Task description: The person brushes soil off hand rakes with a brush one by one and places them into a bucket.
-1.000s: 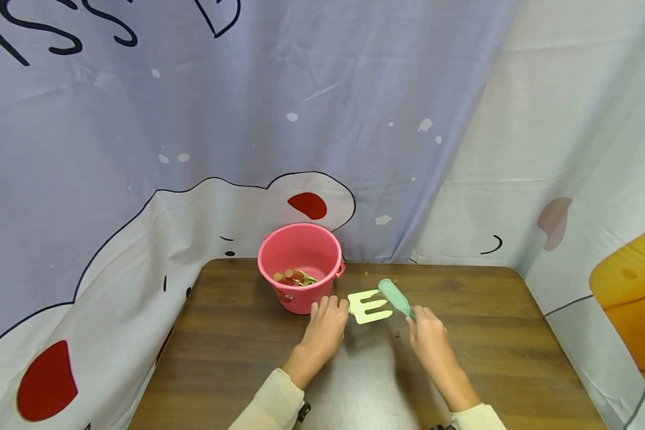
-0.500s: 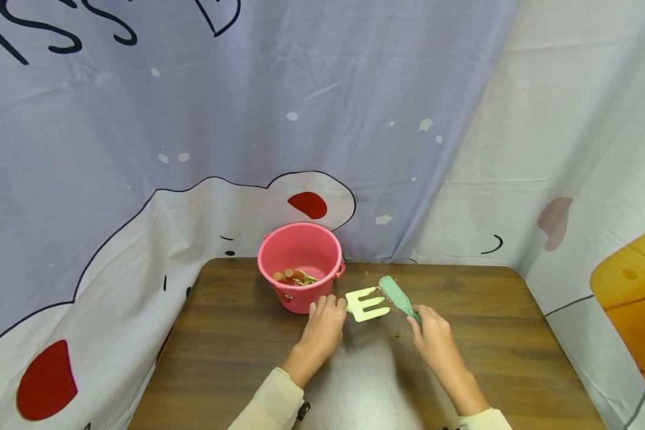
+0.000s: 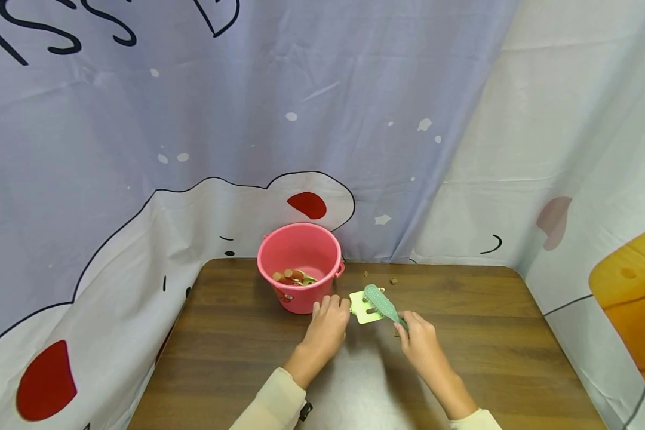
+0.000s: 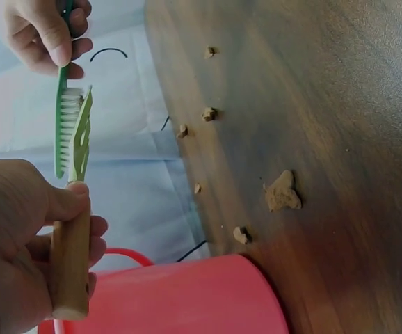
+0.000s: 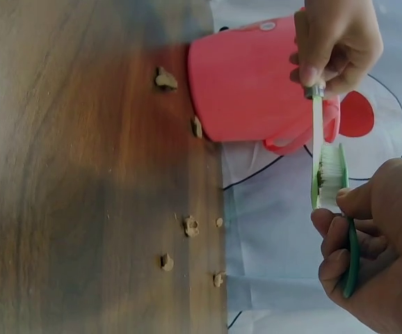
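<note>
My left hand grips the wooden handle of a small garden fork with pale green tines, held above the table beside the bucket. In the left wrist view that wooden handle lies between thumb and curled fingers. My right hand holds a green brush by its handle. White bristles face the fork and press on its tines, where some dark dirt clings. From the head view, the brush head covers part of the tines.
A pink bucket stands at the table's back, with wooden-handled tools inside. Several brown clumps of dirt lie on the wooden table under the hands. A printed curtain hangs behind the table.
My right hand has moved left with the brush, which now overlaps the fork's tines instead of sitting at their tips. The left hand and fork have barely shifted.
</note>
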The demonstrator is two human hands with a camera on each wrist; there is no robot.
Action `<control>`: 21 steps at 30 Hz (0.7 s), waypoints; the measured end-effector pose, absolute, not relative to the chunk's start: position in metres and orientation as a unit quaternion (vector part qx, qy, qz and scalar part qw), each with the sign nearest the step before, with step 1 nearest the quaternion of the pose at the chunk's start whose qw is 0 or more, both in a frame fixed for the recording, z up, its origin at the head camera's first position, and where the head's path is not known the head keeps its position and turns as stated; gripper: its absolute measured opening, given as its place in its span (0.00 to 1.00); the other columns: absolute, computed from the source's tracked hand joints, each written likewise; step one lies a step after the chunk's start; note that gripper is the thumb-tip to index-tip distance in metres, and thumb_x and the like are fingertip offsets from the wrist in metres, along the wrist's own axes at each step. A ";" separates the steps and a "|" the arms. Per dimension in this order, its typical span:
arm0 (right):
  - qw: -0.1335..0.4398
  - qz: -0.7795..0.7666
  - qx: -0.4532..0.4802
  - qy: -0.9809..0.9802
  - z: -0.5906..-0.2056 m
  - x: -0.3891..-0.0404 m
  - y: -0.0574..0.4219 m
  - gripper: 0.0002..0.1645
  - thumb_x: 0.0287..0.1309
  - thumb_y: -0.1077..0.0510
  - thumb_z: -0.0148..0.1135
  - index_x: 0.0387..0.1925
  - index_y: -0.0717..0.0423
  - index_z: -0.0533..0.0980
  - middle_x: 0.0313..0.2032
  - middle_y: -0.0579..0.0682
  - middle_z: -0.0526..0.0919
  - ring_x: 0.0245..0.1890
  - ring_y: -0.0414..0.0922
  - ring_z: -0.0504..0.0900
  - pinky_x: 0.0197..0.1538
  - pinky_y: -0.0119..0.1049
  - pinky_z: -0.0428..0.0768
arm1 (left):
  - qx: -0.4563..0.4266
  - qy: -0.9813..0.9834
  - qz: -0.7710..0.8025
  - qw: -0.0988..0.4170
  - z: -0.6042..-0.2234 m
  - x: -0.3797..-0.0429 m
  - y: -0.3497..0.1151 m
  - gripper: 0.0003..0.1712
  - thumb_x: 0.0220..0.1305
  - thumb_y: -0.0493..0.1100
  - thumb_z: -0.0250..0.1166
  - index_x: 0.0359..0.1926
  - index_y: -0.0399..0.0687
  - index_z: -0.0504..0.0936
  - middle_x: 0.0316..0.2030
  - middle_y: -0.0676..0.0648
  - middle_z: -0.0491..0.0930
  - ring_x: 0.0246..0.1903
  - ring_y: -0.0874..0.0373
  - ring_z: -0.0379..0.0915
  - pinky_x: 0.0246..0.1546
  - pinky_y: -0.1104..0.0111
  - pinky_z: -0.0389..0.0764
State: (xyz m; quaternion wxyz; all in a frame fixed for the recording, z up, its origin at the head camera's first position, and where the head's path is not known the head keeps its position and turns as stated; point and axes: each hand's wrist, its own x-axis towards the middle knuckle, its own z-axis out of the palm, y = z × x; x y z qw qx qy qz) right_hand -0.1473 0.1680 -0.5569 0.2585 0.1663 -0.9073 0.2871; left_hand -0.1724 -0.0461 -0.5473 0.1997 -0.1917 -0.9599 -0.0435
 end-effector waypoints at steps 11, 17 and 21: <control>0.293 0.256 0.151 -0.909 -0.566 -0.158 0.188 0.13 0.46 0.72 0.69 0.36 0.70 0.77 0.29 0.60 0.82 0.29 0.54 0.84 0.30 0.42 0.83 | -0.197 -0.959 -0.051 0.195 -0.545 -0.170 -0.048 0.18 0.41 0.36 0.72 0.35 0.47 0.75 0.32 0.48 0.75 0.37 0.52 0.71 0.34 0.62 0.65; 0.289 0.253 0.141 -0.913 -0.565 -0.160 0.200 0.13 0.49 0.71 0.68 0.38 0.72 0.76 0.31 0.62 0.82 0.30 0.56 0.85 0.31 0.43 0.83 | -0.194 -0.961 -0.062 0.185 -0.542 -0.170 -0.050 0.17 0.43 0.35 0.71 0.35 0.48 0.75 0.32 0.48 0.75 0.37 0.52 0.71 0.33 0.63 0.64; 0.288 0.255 0.137 -0.913 -0.562 -0.159 0.206 0.14 0.49 0.71 0.67 0.39 0.73 0.76 0.32 0.64 0.83 0.31 0.58 0.85 0.32 0.45 0.84 | -0.190 -0.962 -0.067 0.184 -0.540 -0.170 -0.053 0.17 0.43 0.35 0.71 0.35 0.48 0.75 0.31 0.48 0.75 0.36 0.52 0.71 0.32 0.63 0.64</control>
